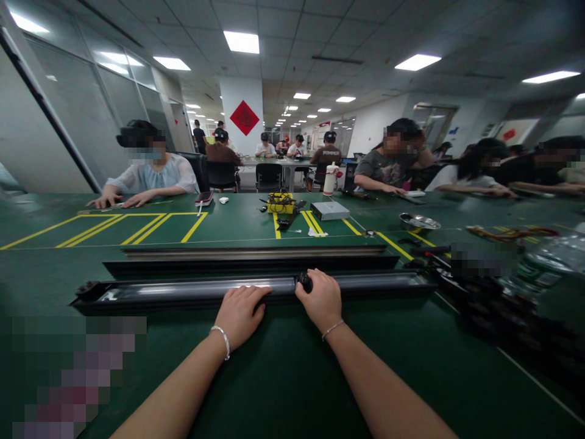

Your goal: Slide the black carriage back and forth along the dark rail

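A long dark channel point(173, 305) lies across the green table in front of me, with a shiny grey tube point(183, 290) along its length. My left hand point(240, 314) rests over the tube near its middle, fingers stretched out flat and thumb apart. Just to the right, my right hand point(320, 299) is closed around a small round black part point(304, 281) on top of the tube. Its exact kind is partly hidden by my fingers. Behind the channel lies another long black strip point(251, 266), parallel to it.
Yellow tape lines point(192, 227) mark the table point(237, 225). Farther back are a yellow box with black cables point(281, 203), a grey box point(329, 211) and a metal bowl point(419, 221). Dark parts point(493, 292) and a plastic bottle point(548, 262) lie at right. Other people sit around the table.
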Demonstrator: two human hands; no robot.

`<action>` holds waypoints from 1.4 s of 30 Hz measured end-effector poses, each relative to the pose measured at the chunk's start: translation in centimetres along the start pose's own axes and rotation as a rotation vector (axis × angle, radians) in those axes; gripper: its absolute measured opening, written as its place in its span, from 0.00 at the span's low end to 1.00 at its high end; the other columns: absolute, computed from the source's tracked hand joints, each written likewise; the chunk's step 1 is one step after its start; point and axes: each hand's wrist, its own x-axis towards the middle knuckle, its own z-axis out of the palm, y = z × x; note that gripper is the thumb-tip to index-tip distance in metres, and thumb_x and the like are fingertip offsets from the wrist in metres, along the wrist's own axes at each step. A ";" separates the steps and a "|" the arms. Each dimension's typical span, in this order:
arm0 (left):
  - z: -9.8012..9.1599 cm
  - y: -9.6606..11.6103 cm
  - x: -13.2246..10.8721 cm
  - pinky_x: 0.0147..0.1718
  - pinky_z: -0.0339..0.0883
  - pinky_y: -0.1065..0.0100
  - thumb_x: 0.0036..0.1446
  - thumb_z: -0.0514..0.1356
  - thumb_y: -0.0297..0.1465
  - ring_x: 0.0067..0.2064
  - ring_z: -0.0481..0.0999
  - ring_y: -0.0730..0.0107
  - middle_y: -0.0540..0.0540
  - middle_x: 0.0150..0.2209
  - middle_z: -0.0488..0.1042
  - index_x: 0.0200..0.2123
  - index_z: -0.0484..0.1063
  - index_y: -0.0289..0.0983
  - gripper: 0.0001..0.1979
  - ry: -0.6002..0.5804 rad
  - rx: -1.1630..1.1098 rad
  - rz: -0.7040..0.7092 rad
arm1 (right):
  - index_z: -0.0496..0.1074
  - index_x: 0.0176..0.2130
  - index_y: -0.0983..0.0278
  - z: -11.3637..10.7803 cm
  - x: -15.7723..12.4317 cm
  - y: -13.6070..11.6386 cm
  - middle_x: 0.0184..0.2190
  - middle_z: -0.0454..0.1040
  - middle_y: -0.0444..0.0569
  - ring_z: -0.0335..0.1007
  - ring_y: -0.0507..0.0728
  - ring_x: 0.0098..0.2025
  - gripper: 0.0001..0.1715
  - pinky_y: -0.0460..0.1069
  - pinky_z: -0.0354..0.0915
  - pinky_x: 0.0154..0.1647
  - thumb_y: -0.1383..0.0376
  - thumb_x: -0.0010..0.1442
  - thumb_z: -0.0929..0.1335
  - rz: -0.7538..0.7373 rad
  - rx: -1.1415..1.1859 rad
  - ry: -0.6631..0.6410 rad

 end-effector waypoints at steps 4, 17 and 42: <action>0.0 0.0 0.0 0.42 0.57 0.60 0.54 0.52 0.30 0.43 0.69 0.63 0.49 0.42 0.73 0.47 0.65 0.46 0.16 -0.005 -0.010 -0.002 | 0.71 0.39 0.66 0.1 0.0 0.1 0.41 0.74 0.53 0.66 0.59 0.48 0.17 0.52 0.55 0.50 0.61 0.50 0.63 0.005 -0.005 0.000; 0.3 -0.2 0.0 0.42 0.57 0.60 0.54 0.52 0.31 0.43 0.69 0.64 0.49 0.43 0.73 0.48 0.65 0.46 0.16 -0.002 -0.011 0.002 | 0.71 0.38 0.68 0.4 0.1 0.4 0.40 0.74 0.54 0.66 0.59 0.47 0.17 0.52 0.56 0.49 0.62 0.50 0.63 -0.008 -0.013 0.025; 0.3 -0.3 0.0 0.42 0.56 0.60 0.54 0.52 0.30 0.44 0.68 0.64 0.50 0.43 0.73 0.48 0.65 0.46 0.17 -0.016 -0.012 -0.004 | 0.71 0.37 0.66 0.3 0.0 0.1 0.41 0.73 0.53 0.64 0.60 0.49 0.15 0.53 0.52 0.52 0.61 0.50 0.64 0.031 -0.017 0.023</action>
